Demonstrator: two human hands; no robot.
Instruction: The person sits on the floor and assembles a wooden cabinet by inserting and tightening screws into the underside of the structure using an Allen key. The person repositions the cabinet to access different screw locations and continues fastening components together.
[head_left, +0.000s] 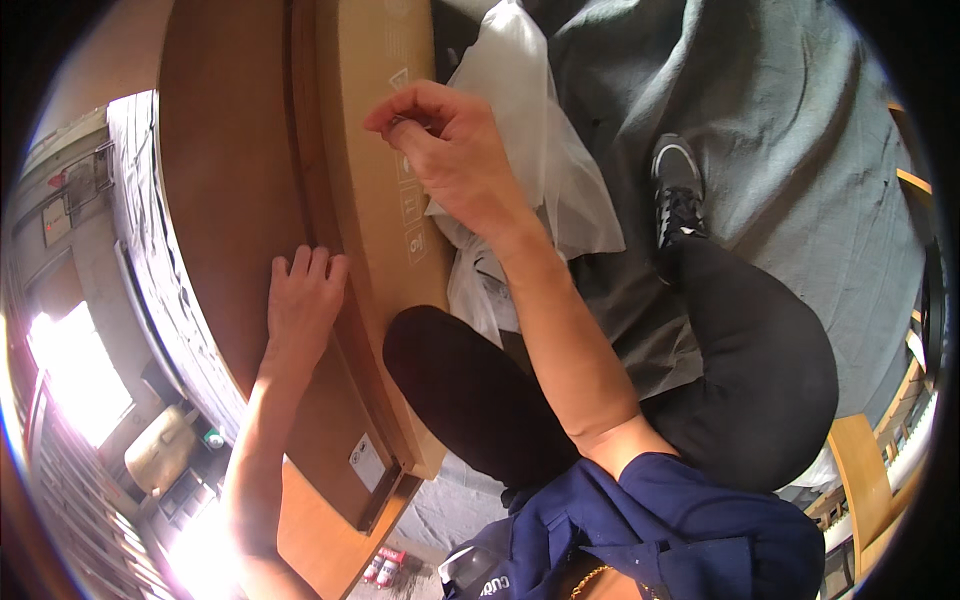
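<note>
A long brown wooden panel (225,150) with a raised rail along one side stretches up the left of the view. My left hand (305,300) rests on it, fingertips by the rail, fingers slightly apart and nothing seen in them. Alongside the rail lies a cardboard box (385,250) with printed marks. Over this box my right hand (445,145) is raised, fingers curled in toward the thumb. Whatever the curled fingers may hold is too small to make out. Beyond that wrist a translucent plastic bag (580,195) lies crumpled.
Grey-green cloth (770,130) covers the floor on the right, in folds. My bent legs and a dark shoe (678,185) are on it. A white label (367,462) sits near the panel's close end. Wooden boards (862,470) stand at the right edge; red-and-white containers (385,568) lie below.
</note>
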